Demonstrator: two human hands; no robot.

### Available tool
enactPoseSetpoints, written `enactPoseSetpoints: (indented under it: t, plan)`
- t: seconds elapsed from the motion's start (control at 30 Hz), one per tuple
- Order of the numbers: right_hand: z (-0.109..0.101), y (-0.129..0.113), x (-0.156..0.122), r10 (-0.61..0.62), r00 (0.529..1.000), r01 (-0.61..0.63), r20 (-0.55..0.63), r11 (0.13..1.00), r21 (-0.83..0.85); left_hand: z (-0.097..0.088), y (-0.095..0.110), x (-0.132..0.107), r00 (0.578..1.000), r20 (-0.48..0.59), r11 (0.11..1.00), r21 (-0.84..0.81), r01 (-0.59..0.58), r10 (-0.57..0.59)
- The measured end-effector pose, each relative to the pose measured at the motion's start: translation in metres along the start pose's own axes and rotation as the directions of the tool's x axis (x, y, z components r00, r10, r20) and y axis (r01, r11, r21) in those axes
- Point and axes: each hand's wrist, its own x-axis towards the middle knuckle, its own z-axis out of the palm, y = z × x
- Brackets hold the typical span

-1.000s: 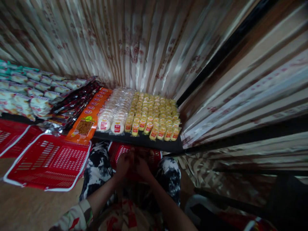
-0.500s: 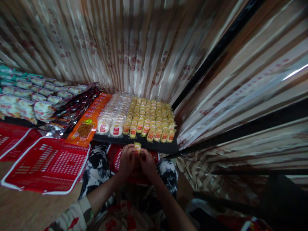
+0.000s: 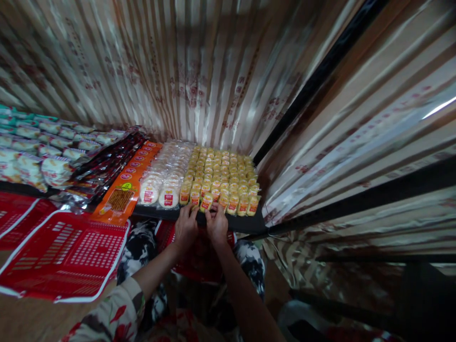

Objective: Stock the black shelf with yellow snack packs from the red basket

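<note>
Both of my hands reach to the front edge of a dark shelf [image 3: 245,223]. My left hand [image 3: 185,228] and my right hand [image 3: 216,224] pinch one small yellow packet [image 3: 205,203] between their fingertips, at the front row of several rows of like yellow packets [image 3: 224,175]. To the left of these lie round white wrapped cakes [image 3: 167,171]. A red basket [image 3: 199,251] sits between my knees under my wrists.
Orange snack packs [image 3: 124,185], dark wrapped packs [image 3: 110,156] and white-and-green bags [image 3: 39,147] fill the shelf to the left. Flat red baskets [image 3: 67,251] lie on the wooden floor at left. Striped curtains [image 3: 213,71] hang behind and at right.
My hands rose from the red basket with a small yellow packet and carried it forward to the front row on the shelf. The camera tilted slightly.
</note>
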Motion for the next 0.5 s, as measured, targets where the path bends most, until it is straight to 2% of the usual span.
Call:
enactPoseSetpoints:
  t: [0.13,0.5]
  plan:
    - [0.008,-0.002,0.001,0.002,1.0,-0.004,-0.023,0.997,-0.078,0.003,-0.007,0.001,1.0,0.007,0.996,0.086,-0.026,0.026]
    - [0.017,0.004,0.001,-0.048,0.993,0.037,-0.105,0.994,-0.105,0.007,-0.023,0.005,0.994,-0.015,0.992,0.066,-0.109,0.11]
